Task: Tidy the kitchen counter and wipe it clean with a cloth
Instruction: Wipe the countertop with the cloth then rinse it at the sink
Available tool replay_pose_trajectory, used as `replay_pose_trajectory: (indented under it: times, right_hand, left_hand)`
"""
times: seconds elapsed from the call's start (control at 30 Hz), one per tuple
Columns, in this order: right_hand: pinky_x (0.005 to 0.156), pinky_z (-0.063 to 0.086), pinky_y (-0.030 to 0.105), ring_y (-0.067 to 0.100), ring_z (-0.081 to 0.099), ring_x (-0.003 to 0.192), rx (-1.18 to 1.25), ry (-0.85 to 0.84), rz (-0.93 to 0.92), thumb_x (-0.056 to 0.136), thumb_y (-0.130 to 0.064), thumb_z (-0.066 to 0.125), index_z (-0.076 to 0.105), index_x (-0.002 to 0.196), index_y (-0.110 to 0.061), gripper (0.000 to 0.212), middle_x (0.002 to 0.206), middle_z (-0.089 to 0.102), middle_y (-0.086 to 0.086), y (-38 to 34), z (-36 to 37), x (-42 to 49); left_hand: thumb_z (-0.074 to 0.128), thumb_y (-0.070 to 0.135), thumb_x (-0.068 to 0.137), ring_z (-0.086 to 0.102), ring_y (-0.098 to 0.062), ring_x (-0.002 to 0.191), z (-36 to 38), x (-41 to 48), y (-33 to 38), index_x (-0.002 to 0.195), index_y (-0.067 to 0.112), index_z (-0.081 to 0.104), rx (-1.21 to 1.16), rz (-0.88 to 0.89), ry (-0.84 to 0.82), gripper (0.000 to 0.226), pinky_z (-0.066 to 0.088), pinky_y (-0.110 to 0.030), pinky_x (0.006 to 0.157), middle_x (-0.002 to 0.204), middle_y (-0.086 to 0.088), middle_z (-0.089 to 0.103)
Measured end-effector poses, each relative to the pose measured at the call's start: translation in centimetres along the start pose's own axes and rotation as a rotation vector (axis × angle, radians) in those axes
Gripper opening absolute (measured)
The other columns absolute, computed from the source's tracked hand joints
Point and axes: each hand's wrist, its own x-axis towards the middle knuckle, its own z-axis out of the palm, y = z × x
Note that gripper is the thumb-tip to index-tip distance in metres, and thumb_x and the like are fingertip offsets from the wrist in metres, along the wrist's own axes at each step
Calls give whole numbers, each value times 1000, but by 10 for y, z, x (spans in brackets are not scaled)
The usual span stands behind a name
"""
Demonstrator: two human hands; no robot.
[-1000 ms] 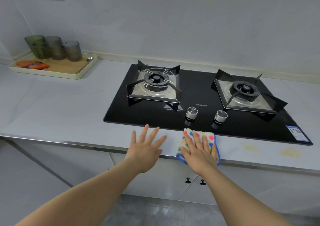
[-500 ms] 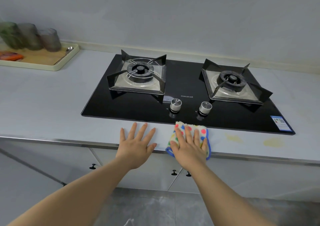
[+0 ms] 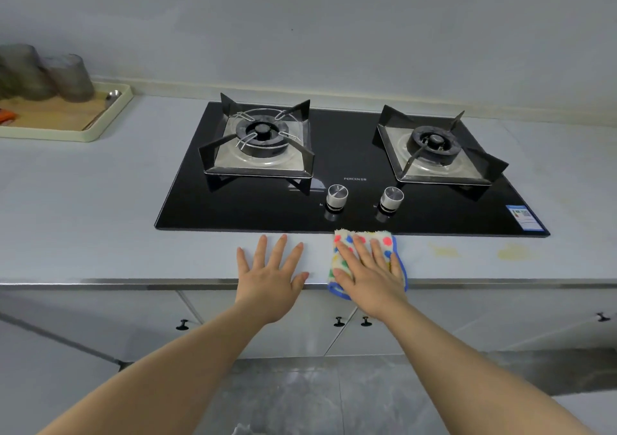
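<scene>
Right hand (image 3: 369, 276) flat on cloth (image 3: 387, 242), left hand (image 3: 268, 276) spread on counter (image 3: 100, 217)

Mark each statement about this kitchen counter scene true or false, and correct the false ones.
1. The right hand presses a spotted cloth flat on the counter. True.
2. The left hand grips a knob of the gas hob. False: it lies flat, fingers spread, on the counter in front of the hob.
3. Two yellowish stains mark the counter to the right of the cloth. True.
4. A pot stands on the left burner. False: both burners carry nothing.
5. The cloth lies on the hob's black glass. False: it lies on the counter, its far edge at the hob's front edge.
</scene>
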Motion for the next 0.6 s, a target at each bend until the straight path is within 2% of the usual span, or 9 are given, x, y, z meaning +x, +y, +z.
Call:
replay_pose_trajectory:
  times: [0.07,0.2,0.37,0.43,0.53,0.6]
  right_hand:
    - [119,-7,41,14,-15,147,0,-12,18,99,-51,19,-6,146,-47,54,158,-14,-16,19,-6,-2]
    - [118,-7,45,20,-16,147,49,20,190,100,-49,16,-8,148,-41,54,159,-15,-10,19,-7,0]
    - [117,-10,45,19,-19,146,4,13,-13,99,-50,16,-9,148,-42,55,158,-18,-12,-11,4,2]
    - [117,-9,43,16,-18,146,-12,15,-48,99,-50,16,-10,147,-44,55,157,-17,-14,2,0,3]
    - [119,-6,41,14,-16,146,-27,21,-33,99,-51,15,-10,147,-45,54,157,-16,-16,41,-7,3]
    - [119,-6,40,14,-16,146,-38,28,-13,99,-52,14,-9,148,-43,55,157,-16,-16,71,-12,0]
  left_hand:
    - [4,54,97,-21,-29,145,0,0,0,147,36,-17,10,10,-4,57,-8,-58,114,158,4,-20]
    - [4,54,96,-21,-30,144,-1,0,-1,147,35,-17,18,17,9,58,-8,-58,113,158,3,-21]
    - [6,55,97,-20,-28,145,-5,-2,2,148,36,-14,7,-12,-18,58,-7,-56,114,158,5,-19]
    - [10,55,97,-12,-29,146,-10,1,4,149,36,-8,-4,-25,-6,58,-1,-53,116,159,4,-11]
    - [15,54,97,11,-29,145,-21,9,19,150,34,-4,-39,-55,107,59,16,-43,116,158,1,10]
    - [16,54,97,12,-30,144,-20,13,40,149,34,-8,-27,-59,137,60,15,-43,117,157,-1,12]
